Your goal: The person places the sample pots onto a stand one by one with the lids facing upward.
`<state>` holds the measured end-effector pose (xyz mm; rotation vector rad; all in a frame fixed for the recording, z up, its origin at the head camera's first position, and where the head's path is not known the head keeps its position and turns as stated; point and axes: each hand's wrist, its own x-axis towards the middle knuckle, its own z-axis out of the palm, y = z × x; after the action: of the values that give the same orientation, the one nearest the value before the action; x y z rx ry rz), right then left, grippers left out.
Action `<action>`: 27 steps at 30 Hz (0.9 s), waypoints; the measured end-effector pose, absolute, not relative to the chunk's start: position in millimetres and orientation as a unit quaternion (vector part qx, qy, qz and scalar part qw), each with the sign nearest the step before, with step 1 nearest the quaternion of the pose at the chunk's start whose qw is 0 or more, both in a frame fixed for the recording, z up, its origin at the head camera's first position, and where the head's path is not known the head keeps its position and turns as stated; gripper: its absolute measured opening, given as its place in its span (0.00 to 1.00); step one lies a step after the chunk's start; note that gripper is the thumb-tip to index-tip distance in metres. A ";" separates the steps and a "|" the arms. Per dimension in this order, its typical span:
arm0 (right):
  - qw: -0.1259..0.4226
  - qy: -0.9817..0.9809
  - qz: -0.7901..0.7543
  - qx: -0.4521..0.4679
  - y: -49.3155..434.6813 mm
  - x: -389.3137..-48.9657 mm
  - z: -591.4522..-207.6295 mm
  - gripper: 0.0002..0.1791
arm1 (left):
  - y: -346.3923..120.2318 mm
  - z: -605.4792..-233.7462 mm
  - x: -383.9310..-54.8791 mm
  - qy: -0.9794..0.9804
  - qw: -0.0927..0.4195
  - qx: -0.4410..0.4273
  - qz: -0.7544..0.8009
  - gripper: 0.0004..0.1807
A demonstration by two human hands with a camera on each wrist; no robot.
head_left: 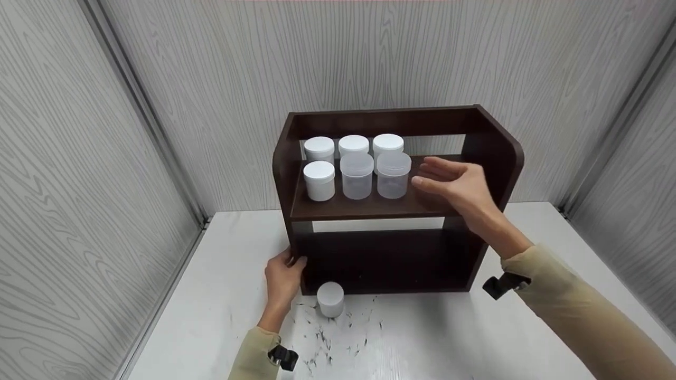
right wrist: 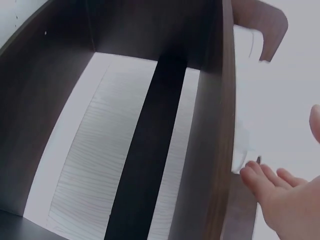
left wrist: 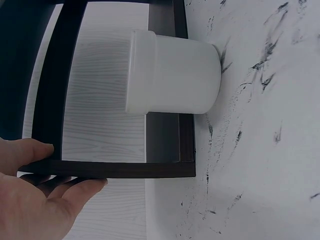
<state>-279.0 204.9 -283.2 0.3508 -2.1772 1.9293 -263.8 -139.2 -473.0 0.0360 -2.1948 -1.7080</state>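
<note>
A dark brown two-tier shelf (head_left: 383, 117) stands on the white table. My left hand (head_left: 284, 275) grips the edge of its left side panel, thumb on one face and fingers behind, as the left wrist view also shows. My right hand (head_left: 460, 189) is over the upper board, with thumb and fingers apart and nothing between them. It is just right of a translucent lidded jar (head_left: 393, 182). Another translucent jar (head_left: 357, 182) stands left of that one, then a white jar (head_left: 319, 184). Behind them is a row of three white-lidded jars (head_left: 354, 143).
One more white jar (head_left: 331, 300) stands on the table (head_left: 422, 338) at the shelf's front left, near my left hand. Dark scuff marks lie around it. Wood-grain panels (head_left: 343, 53) enclose the back and both sides.
</note>
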 end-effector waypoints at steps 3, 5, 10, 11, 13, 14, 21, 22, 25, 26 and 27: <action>0.128 -0.736 0.654 0.118 203.4 -261.9 -284.0 0.37 | -139.5 -472.9 -263.3 -0.778 0.181 0.014 -0.602 0.23; 0.142 -0.738 0.648 0.125 202.8 -250.6 -285.3 0.35 | -139.6 -472.9 -262.9 -0.778 0.181 0.013 -0.601 0.23; 0.182 -0.746 0.622 0.157 204.3 -228.6 -293.8 0.28 | -140.3 -474.4 -263.1 -0.779 0.183 0.019 -0.599 0.22; 0.191 -0.746 0.616 0.165 205.2 -225.6 -296.8 0.26 | -140.4 -474.8 -263.3 -0.779 0.184 0.020 -0.599 0.22; 0.208 -0.746 0.607 0.179 206.8 -220.9 -303.6 0.23 | -140.3 -475.2 -263.7 -0.779 0.186 0.021 -0.598 0.22; 0.215 -0.745 0.603 0.186 207.4 -218.6 -307.2 0.22 | -140.2 -475.3 -263.6 -0.779 0.186 0.020 -0.598 0.22; 0.232 -0.744 0.593 0.202 209.9 -203.4 -331.4 0.19 | -139.5 -474.9 -263.4 -0.777 0.187 0.017 -0.601 0.22; 0.229 -0.746 0.592 0.201 210.3 -201.6 -335.3 0.18 | -139.5 -474.9 -263.2 -0.777 0.186 0.015 -0.601 0.23; 0.210 -0.757 0.590 0.188 212.3 -197.4 -348.5 0.19 | -139.1 -474.3 -262.7 -0.777 0.184 0.010 -0.602 0.24; 0.200 -0.762 0.588 0.183 212.9 -195.9 -353.0 0.18 | -138.9 -474.2 -262.6 -0.777 0.183 0.009 -0.602 0.24; 0.189 -0.768 0.586 0.177 213.8 -194.7 -357.4 0.18 | -138.6 -474.0 -262.5 -0.777 0.182 0.008 -0.602 0.24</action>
<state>-194.7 213.8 -357.4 0.4966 -2.1595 1.6470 -262.5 -138.6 -474.0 0.0223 -2.1936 -1.6995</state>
